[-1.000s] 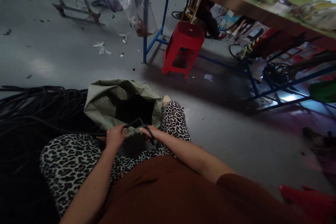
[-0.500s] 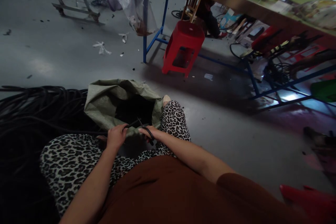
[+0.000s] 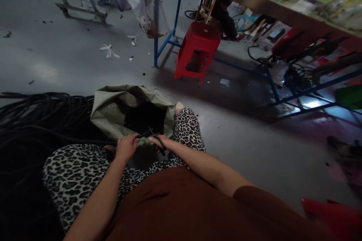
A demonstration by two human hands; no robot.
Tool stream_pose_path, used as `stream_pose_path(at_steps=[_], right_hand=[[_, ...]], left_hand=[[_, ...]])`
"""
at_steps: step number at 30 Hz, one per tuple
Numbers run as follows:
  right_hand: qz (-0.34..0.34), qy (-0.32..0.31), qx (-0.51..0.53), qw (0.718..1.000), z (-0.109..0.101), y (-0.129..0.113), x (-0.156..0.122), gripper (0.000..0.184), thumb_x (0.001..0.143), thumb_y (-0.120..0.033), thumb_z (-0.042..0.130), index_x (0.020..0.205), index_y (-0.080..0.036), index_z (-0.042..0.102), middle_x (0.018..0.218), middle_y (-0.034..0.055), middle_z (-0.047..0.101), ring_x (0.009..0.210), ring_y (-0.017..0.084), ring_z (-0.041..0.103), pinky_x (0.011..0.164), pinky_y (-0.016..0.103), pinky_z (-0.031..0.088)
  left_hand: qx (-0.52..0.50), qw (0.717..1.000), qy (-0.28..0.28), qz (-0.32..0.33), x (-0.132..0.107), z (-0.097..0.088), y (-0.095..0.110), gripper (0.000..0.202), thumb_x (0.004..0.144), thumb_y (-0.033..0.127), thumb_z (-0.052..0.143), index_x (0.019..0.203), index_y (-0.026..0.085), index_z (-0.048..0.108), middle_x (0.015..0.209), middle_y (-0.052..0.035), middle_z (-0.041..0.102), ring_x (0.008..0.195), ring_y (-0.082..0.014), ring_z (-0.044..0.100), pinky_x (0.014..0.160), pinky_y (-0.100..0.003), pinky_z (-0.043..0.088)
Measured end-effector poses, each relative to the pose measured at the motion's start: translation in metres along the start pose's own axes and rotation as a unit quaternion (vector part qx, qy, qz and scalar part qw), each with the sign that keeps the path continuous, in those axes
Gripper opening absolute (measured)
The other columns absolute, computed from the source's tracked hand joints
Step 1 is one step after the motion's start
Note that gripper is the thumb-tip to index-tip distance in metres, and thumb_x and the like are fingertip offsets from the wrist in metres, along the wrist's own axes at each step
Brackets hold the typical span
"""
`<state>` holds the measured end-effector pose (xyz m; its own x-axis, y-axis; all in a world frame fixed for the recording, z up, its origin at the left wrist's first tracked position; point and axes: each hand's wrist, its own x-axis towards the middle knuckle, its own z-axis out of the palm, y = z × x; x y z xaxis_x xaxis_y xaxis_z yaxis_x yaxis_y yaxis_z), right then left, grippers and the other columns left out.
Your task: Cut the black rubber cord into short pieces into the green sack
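Little has moved: left hand (image 3: 125,147) pinches the black cable (image 3: 141,134) above the sack (image 3: 113,111); right hand (image 3: 161,142) grips what look like scissors (image 3: 158,140), blades near fingers, which could get nicked.

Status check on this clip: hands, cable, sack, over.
Left hand grips black cable. Right hand holds scissors at it. Green sack open just beyond.

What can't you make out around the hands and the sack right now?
Head view only:
- Inside of the green sack: the opening is black shadow, contents unreadable.
- Scissors in the right hand: blades too small and dark to tell open or closed.
- Black cable gripped by the left hand: its run merges into the dark cable pile.
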<state>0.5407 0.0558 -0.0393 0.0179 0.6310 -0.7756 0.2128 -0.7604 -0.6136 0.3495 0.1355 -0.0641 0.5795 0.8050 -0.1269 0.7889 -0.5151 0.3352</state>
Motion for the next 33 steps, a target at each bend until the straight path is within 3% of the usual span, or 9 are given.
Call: stream_pose_path(at_steps=[10,23,33], right_hand=[[-0.005,0.011,0.033,0.999,0.002,0.005,0.006,0.043,0.088,-0.053,0.055,0.1,-0.013,0.061,0.055,-0.0031,0.055,0.037,0.009,0.051,0.038,0.017,0.043],[-0.016,0.048,-0.026,0.998,0.005,0.008,0.013,0.037,0.089,-0.046,0.055,0.073,-0.013,0.056,0.045,-0.0043,0.047,0.031,0.008,0.046,0.035,0.015,0.037],[-0.012,0.042,-0.115,0.992,0.001,-0.002,0.001,0.03,0.09,-0.036,0.053,0.074,-0.012,0.059,0.041,-0.0045,0.043,0.031,0.009,0.045,0.037,0.016,0.036]], left_hand=[[-0.008,1.0,-0.006,0.003,0.0,0.001,-0.001,0.037,0.087,0.03,0.041,0.114,0.019,0.064,0.109,-0.0073,0.07,0.101,-0.0219,0.063,0.092,-0.034,0.044],[-0.009,1.0,-0.015,-0.004,0.0,0.002,0.001,0.036,0.088,0.029,0.041,0.115,0.019,0.063,0.111,-0.0071,0.069,0.104,-0.0214,0.062,0.093,-0.032,0.042],[0.027,0.999,-0.031,-0.015,-0.001,-0.001,0.008,0.037,0.087,0.029,0.042,0.115,0.019,0.064,0.109,-0.0083,0.07,0.101,-0.0235,0.062,0.089,-0.035,0.042]])
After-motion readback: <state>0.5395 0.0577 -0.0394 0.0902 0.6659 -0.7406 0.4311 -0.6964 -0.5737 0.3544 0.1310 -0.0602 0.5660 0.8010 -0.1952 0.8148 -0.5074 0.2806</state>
